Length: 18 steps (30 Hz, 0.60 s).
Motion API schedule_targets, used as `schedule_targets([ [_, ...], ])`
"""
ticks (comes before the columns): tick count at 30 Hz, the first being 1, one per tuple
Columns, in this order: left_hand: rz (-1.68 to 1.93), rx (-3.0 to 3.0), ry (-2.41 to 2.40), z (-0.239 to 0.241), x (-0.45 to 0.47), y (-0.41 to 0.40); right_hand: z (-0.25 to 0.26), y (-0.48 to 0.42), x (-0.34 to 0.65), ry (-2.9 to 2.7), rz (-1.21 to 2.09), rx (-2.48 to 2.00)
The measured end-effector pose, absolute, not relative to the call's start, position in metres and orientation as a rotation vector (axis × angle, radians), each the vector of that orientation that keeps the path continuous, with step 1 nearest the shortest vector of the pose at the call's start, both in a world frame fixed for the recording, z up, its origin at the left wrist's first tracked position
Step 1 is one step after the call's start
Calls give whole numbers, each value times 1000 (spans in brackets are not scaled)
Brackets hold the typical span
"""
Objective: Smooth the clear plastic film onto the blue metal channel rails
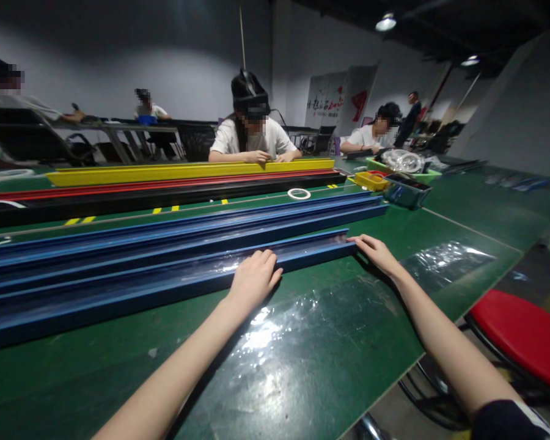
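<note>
Green surface (330, 366) fills the lower frame, glossy with glare that blurs its middle. Long blue rails (119, 241) cross it from the left edge, where their ends are cut off, to centre right. The nearest blue rail (119, 299) lies lowest of them, and both hands meet it. Behind them, a yellow rail (187, 172) runs under a seated person's hands. A red stool (522, 336) is cut off at lower right. The left hand (254, 278), at centre, has its grip closed over the rail's near wall, fingertips hidden inside. The right hand (376, 250) has a wide grip, its fingers stretched to touch the rail's right end. A small white ring (299, 194) lies beyond.
</note>
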<state>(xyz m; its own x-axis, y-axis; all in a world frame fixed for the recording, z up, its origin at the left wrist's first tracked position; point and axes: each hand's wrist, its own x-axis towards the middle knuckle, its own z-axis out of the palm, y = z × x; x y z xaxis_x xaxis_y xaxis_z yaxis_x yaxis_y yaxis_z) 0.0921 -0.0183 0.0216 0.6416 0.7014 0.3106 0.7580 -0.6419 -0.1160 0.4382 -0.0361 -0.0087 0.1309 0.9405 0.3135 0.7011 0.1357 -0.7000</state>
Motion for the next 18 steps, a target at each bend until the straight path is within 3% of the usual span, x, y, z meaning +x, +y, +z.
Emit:
schedule_targets([
  [18,-284,-2636,-1212,23,92,-16,-9,-35,440,-1641,432,-1617],
])
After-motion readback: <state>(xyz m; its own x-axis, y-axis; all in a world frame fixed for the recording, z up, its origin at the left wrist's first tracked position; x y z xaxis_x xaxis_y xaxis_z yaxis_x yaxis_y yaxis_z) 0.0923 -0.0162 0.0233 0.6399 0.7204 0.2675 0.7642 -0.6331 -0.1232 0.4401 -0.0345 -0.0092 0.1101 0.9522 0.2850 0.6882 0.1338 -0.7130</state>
